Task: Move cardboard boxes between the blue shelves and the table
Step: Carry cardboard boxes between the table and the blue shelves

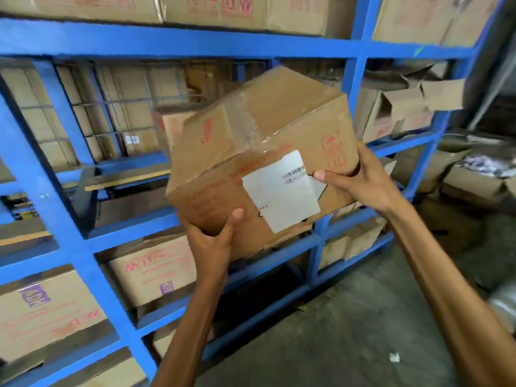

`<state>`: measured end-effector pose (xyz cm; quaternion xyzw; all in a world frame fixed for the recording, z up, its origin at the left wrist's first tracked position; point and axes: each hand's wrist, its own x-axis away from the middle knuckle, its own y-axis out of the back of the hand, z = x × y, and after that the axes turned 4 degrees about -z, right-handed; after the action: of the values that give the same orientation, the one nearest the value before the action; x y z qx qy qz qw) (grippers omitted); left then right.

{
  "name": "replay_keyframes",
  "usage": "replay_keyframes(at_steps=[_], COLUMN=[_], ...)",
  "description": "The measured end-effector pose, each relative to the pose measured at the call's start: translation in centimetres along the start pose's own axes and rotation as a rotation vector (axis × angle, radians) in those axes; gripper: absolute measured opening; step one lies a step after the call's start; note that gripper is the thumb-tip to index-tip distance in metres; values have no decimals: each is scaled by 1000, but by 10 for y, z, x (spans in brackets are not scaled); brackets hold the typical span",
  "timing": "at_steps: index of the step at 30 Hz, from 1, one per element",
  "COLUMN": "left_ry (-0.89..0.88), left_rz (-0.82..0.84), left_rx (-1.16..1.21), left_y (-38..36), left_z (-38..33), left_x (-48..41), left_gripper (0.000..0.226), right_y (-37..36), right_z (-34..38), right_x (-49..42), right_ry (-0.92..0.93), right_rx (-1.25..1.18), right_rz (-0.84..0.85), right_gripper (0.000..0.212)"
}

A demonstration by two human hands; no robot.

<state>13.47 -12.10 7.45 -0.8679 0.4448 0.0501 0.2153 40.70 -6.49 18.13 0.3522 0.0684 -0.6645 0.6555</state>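
Head view: both my hands clamp the taped brown cardboard box with white label [259, 160], tilted, in the air before the blue metal shelves [178, 41]. Left hand [213, 241] under the near bottom corner, right hand [360, 185] on the side. I'd level it and keep the left palm beneath.

two bare forearms reach up from the bottom edge, both uncovered as far as they show, with no sleeve or cuff on either. the slim bare left hand [213, 241] shows a thumb with a short, pale nail, and tendons stand out along its wrist. the slim bare right hand [365, 181] shows a thumb with a similar short nail and raised knuckle lines across its back. both wrists and the fingers that show are plain. the rest of the fingers are hidden.
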Motion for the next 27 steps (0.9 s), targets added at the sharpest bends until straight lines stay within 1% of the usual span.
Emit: replay_keyframes(at_steps=[2,4,6,10,12,14,16,19,21,23,27], left_ry=[-9,-30,-48,-93,-97,-93,-155,-221,-253,-264,-302], left_rz=[86,166,254,440,514,576,636,747,842,963,1187], left_rx=[-19,-29,-19,2,12,35,-1,-29,-9,71,286], left_y=[-25,-53,-82,-151,-187,-221,-253,-293,-312,-328,-349], left_z=[1,6,12,19,22,24,30,39,42,44,37], left_x=[-4,-9,-12,-3,5,16,30,63,89,116,171], left_gripper=[96,101,100,80,76,85,86,93,106,118,121], right_y=[21,41,61,101,118,131,141,156,164,171,176], right_z=[-13,-23,-33,-53,-61,-66,-66,-60,-53,-41,-7], right_x=[12,23,35,67,86,106,128,160,184,209,259], right_ry=[-34,-68,-117,-209,-238,-248,-254,-283,-325,-369,-447], right_rx=[-15,-5,8,81,128,207,324,485,594,698,916], right_rz=[-87,-184,-286,-518,-668,-834,-974,-1138,-1229,-1317,-1469], right_gripper=[89,93,96,94,92,90,96,109,115,118,116])
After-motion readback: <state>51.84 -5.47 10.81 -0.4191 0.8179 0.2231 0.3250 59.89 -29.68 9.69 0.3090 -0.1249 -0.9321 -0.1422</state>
